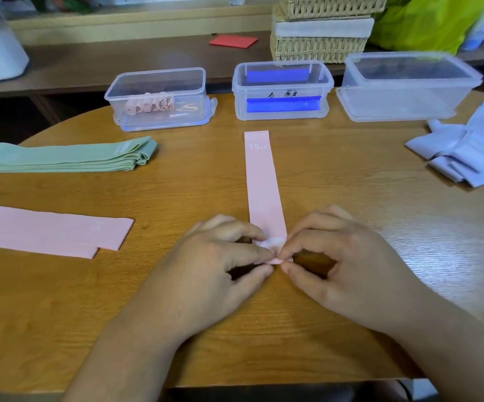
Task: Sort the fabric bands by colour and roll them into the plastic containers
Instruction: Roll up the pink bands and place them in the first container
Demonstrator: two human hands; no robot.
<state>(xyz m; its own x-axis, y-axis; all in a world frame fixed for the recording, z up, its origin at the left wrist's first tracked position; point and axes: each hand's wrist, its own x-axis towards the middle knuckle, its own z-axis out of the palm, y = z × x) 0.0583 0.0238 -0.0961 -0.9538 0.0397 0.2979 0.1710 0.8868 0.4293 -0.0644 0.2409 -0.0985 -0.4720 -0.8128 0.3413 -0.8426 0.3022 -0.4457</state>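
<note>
We pinch the near end of the pink band (262, 181) with left hand (206, 265) and right hand (348, 265), because the roll begins there; it lies flat on the table (351, 169), pointing toward the containers.

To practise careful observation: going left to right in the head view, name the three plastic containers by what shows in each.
container with pink rolls → container with blue strips → largest container

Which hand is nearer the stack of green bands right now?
Left. The left hand pinches the near end of the pink band at centre table, with the green bands up and to its left. The right hand pinches the same end from the far side.
</note>
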